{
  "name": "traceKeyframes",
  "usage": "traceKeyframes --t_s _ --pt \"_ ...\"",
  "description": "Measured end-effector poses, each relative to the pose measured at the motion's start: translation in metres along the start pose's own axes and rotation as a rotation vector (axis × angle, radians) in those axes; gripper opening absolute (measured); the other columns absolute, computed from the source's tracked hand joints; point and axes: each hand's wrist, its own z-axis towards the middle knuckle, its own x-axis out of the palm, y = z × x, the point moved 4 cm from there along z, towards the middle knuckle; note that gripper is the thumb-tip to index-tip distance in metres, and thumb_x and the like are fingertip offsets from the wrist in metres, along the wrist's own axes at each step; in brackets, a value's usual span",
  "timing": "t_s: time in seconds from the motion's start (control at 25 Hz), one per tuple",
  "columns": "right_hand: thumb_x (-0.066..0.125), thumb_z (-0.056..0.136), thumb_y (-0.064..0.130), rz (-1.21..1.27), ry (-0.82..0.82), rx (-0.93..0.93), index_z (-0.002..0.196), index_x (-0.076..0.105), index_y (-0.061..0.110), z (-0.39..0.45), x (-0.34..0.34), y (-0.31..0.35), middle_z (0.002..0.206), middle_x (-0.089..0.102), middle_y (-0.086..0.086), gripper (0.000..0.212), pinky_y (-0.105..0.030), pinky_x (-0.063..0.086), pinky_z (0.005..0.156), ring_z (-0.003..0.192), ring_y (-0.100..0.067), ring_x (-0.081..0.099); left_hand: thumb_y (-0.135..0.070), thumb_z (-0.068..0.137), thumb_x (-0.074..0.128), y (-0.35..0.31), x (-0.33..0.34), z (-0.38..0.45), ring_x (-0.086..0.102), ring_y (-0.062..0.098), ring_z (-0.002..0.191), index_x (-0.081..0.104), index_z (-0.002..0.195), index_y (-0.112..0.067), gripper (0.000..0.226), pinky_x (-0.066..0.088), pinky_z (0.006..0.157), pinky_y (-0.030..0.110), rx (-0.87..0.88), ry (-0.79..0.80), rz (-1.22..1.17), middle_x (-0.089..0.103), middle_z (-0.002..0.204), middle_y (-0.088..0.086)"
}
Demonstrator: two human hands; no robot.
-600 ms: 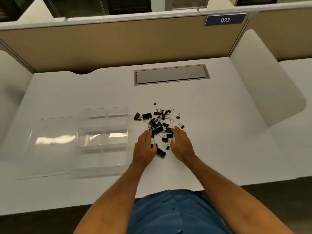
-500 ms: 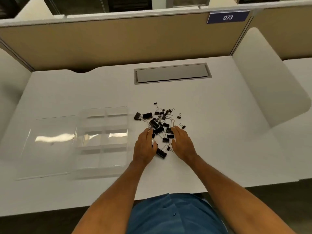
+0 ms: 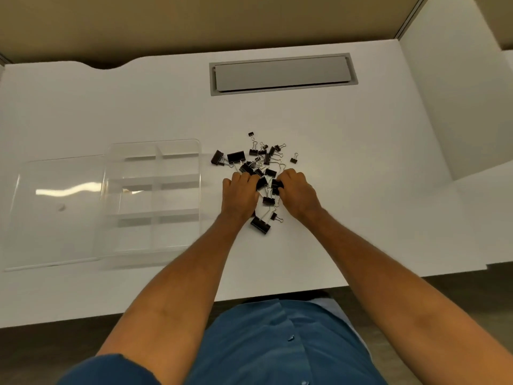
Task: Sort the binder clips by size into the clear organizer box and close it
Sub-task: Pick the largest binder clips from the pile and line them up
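Note:
A heap of black binder clips (image 3: 263,168) in mixed sizes lies on the white desk (image 3: 361,162). Large ones sit at its left edge (image 3: 236,157) and near edge (image 3: 260,225); small ones are scattered at the far side (image 3: 294,159). My left hand (image 3: 240,195) and my right hand (image 3: 299,193) rest in the heap with fingers curled, each pinching a black clip at its fingertips. The clear organizer box (image 3: 200,173) stands open to the left of the heap, its several compartments holding nothing. Its lid (image 3: 55,232) lies flat further left.
A grey cable hatch (image 3: 283,73) is set into the desk behind the heap. A tan partition (image 3: 194,23) closes the back, and a white side panel (image 3: 458,93) stands on the right. The desk's front edge is close to my blue shirt (image 3: 263,343).
The camera has tilted down and moved closer. Both hands slid forward into the heap, and their fingers went from stretched flat to curled onto clips.

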Motion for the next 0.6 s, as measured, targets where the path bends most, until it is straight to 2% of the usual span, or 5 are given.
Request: traceKeyframes --t_s 0.08,0.2,0.4,0.48,0.6 --pt "0.054 0.098 0.014 -0.039 -0.001 -0.009 0.116 0.059 0.014 -0.001 0.001 -0.001 0.115 0.059 -0.004 0.019 -0.037 0.053 0.062 0.097 -0.024 0.054 -0.03 0.088 0.071 -0.001 -0.001 0.002 0.054 0.024 0.105 0.059 0.127 -0.023 0.041 0.038 0.084 0.04 -0.012 -0.001 0.039 0.063 0.114 0.001" --pt "0.056 0.097 0.011 -0.031 0.02 -0.009 0.129 0.056 0.017 -0.003 0.001 -0.002 0.12 0.06 -0.003 0.032 -0.038 0.055 0.063 0.105 -0.026 0.054 -0.028 0.087 0.071 -0.004 -0.003 0.003 0.054 0.024 0.104 0.062 0.121 -0.024 0.035 0.034 0.085 0.04 -0.034 -0.01 0.053 0.064 0.11 -0.001" --pt "0.039 0.105 0.024 0.05 0.123 0.023 0.135 0.053 0.021 0.003 -0.008 0.0 0.129 0.057 -0.001 0.033 -0.046 0.053 0.078 0.114 -0.025 0.048 -0.017 0.076 0.072 -0.004 -0.008 -0.006 0.055 0.023 0.095 0.066 0.105 -0.021 0.03 0.032 0.082 0.04 -0.084 -0.086 0.004 0.064 0.1 0.0" --pt "0.045 0.103 0.028 0.048 0.157 0.032 0.135 0.052 0.021 0.006 -0.01 0.002 0.13 0.055 -0.002 0.034 -0.046 0.052 0.082 0.117 -0.026 0.048 -0.015 0.075 0.071 -0.005 -0.009 -0.011 0.055 0.023 0.095 0.065 0.107 -0.018 0.032 0.034 0.082 0.04 -0.102 -0.083 -0.023 0.064 0.102 0.002" --pt "0.057 0.098 0.025 0.106 0.18 0.079 0.134 0.051 0.02 0.01 -0.012 0.002 0.132 0.054 -0.004 0.038 -0.044 0.048 0.086 0.12 -0.028 0.046 -0.012 0.078 0.07 -0.004 -0.012 -0.016 0.055 0.024 0.098 0.062 0.11 -0.016 0.033 0.036 0.083 0.039 -0.152 -0.065 -0.057 0.061 0.105 0.005"
